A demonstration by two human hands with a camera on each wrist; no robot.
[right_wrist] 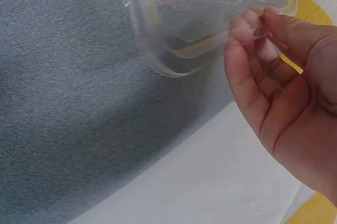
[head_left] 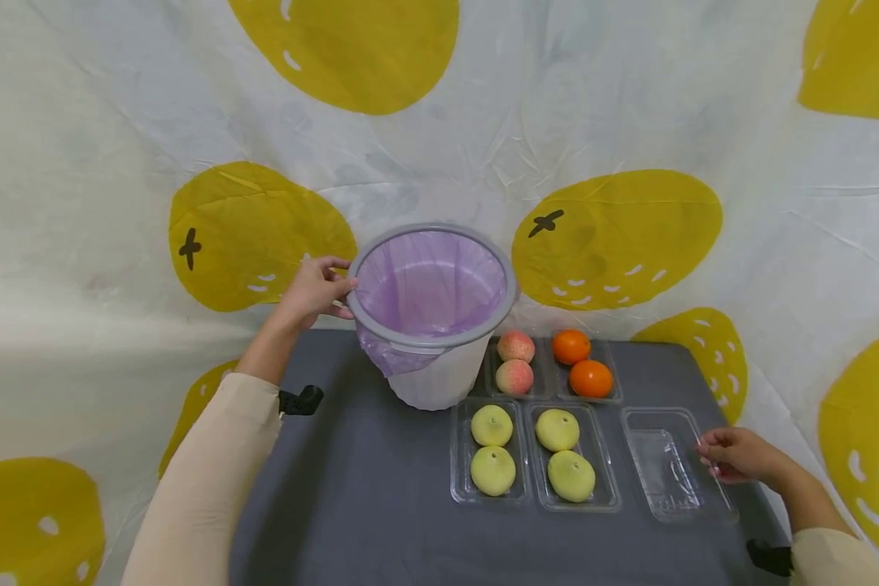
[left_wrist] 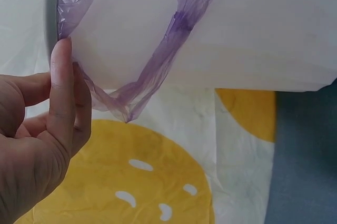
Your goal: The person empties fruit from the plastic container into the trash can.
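currently the left hand [head_left: 313, 291] grips the grey rim of the bin [head_left: 434, 317], fingers curled over its left edge; the bin stands at the back of the tabletop [head_left: 352, 488] and leans toward the camera, lined with a purple bag [head_left: 428, 285]. the right hand [head_left: 736, 456] touches the right edge of the empty clear tray [head_left: 666, 464], fingers loosely bent against its rim; a firm pinch cannot be confirmed.

risks, as judged:
- bin is held on one side only. a pull at the rim can tip it onto the trays of peaches [head_left: 516, 362] and oranges [head_left: 581, 363] just beside its base.
- loose bag tail hangs outside the wall, seen in the left wrist view [left_wrist: 158, 71]. fingers snagging it can drag the liner off the rim.
- the tray is thin and light. a fingertip hold can let it slip or flex, and a sideways slide can knock the neighbouring tray of green apples [head_left: 564, 452].
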